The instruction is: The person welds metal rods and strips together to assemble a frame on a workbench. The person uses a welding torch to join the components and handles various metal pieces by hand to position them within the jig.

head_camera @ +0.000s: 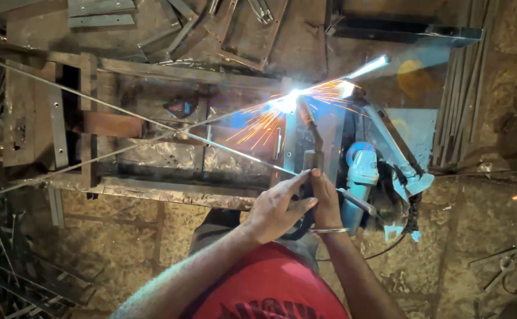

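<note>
Steel workbench (170,192) carries the joint, washed out by arc glare (288,101) and sparks. Left hand (279,208) and right hand (324,198) both close on the electrode holder (311,155), its handle hidden beneath them. Blue angle grinder (362,171) lies just beside, partly obscured.

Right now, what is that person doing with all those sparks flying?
A person is welding. Both hands, the left hand and the right hand, are wrapped around the handle of a welding holder, whose tip touches a metal frame on the workbench. A bright flash and orange sparks spray from that spot. A thin metal rod lies across the frame. A blue grinder rests just right of the hands, untouched.
</note>
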